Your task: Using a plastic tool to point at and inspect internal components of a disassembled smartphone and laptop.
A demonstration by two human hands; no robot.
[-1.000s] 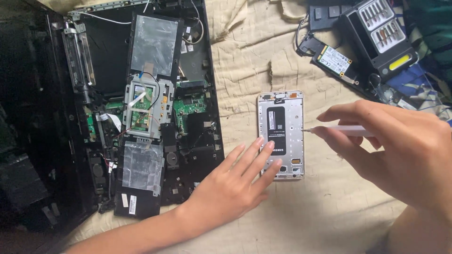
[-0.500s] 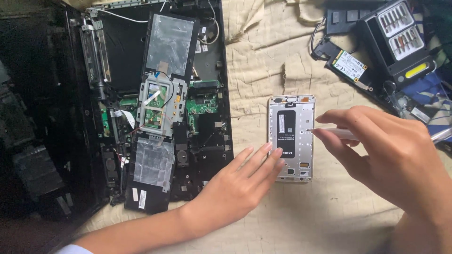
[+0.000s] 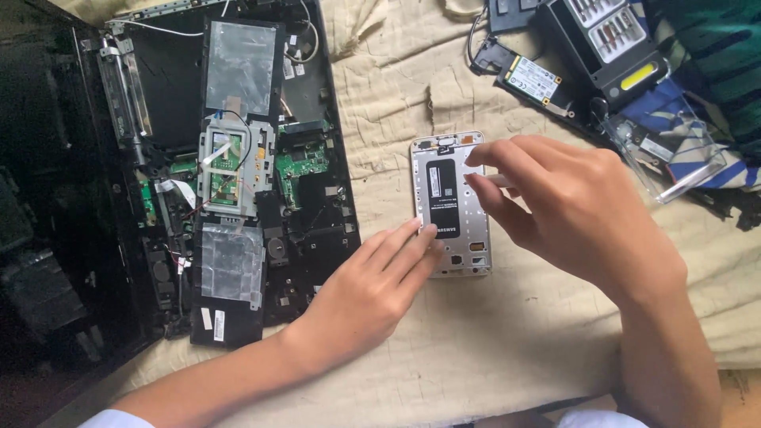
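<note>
Head view — flat silver metal phone frame on quilted beige cloth

My left hand lies flat, fingertips pinning the lower left edge of the opened silver phone on the cream cloth; my right hand pinches a slim tool over its right side, with the gutted laptop just to the left
</note>
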